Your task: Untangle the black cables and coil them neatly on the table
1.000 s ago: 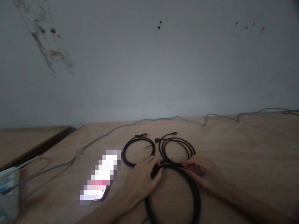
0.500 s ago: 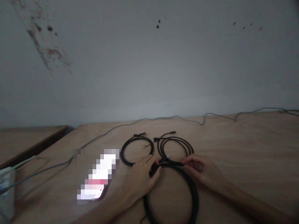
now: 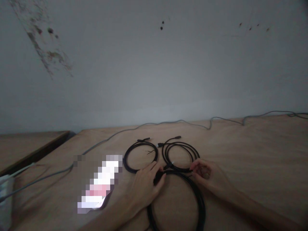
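Observation:
A large coil of black cable (image 3: 201, 205) lies nearest me on the wooden table. My left hand (image 3: 145, 186) is closed around the far left part of this coil, thumb and fingers pinching a dark piece there. To the right of it, my right hand (image 3: 211, 176) has its fingertips pinched together at the coil's upper right edge. A thin dark strand shows by those fingertips, but I cannot make out what they hold. Just beyond, a second black cable coil (image 3: 160, 145) with plug ends nearly touches the big one. A smaller black coil (image 3: 125, 157) sits behind my left hand.
A lit phone (image 3: 106, 176), its screen pixelated, lies left of my left hand. A long grey cable (image 3: 106, 140) runs along the table's back by the wall (image 3: 154, 70). At the left edge stands a whitish object (image 3: 6, 205), beside a gap between table boards.
My right fingertips have shifted very slightly to the right. My left hand keeps its grip on the large coil, and the coils lie practically as before.

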The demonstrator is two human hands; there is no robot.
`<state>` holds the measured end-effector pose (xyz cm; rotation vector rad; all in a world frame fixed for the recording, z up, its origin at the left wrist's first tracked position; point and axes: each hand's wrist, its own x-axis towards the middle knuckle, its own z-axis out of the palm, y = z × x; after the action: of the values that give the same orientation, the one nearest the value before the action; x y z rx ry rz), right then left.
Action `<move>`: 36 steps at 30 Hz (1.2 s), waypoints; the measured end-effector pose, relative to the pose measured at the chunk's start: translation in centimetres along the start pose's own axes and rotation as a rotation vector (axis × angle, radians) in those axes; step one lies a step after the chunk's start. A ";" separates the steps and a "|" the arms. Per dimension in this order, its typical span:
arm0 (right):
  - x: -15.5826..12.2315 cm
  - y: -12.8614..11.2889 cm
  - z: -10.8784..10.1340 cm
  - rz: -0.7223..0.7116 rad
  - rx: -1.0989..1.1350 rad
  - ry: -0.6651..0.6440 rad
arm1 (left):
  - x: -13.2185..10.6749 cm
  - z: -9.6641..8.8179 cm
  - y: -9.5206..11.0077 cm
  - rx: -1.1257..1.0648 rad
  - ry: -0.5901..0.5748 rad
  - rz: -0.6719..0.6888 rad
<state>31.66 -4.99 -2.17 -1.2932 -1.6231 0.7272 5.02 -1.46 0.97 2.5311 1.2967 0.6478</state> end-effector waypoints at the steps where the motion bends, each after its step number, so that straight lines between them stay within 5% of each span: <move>1: 0.1 0.2 0.0 0.002 0.009 0.011 | 0.0 0.0 -0.1 0.003 0.002 0.002; 8: 0.0 -0.6 -0.9 -0.096 -0.083 -0.043 | -0.1 0.6 -0.7 -0.011 0.020 0.024; 15: 0.1 -0.3 -2.4 -0.504 -0.451 -0.218 | -0.1 0.3 -0.3 -0.007 0.014 0.013; 31: 0.9 1.5 -2.0 -0.495 -0.507 -0.173 | -0.1 0.2 -0.2 0.003 -0.008 -0.009; 36: 0.7 0.8 -1.9 -0.614 -0.561 -0.144 | 0.0 0.0 -0.1 0.003 -0.014 -0.006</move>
<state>33.72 -4.30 -1.85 -1.0150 -2.2886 -0.0236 4.98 -1.44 0.91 2.5280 1.3014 0.6262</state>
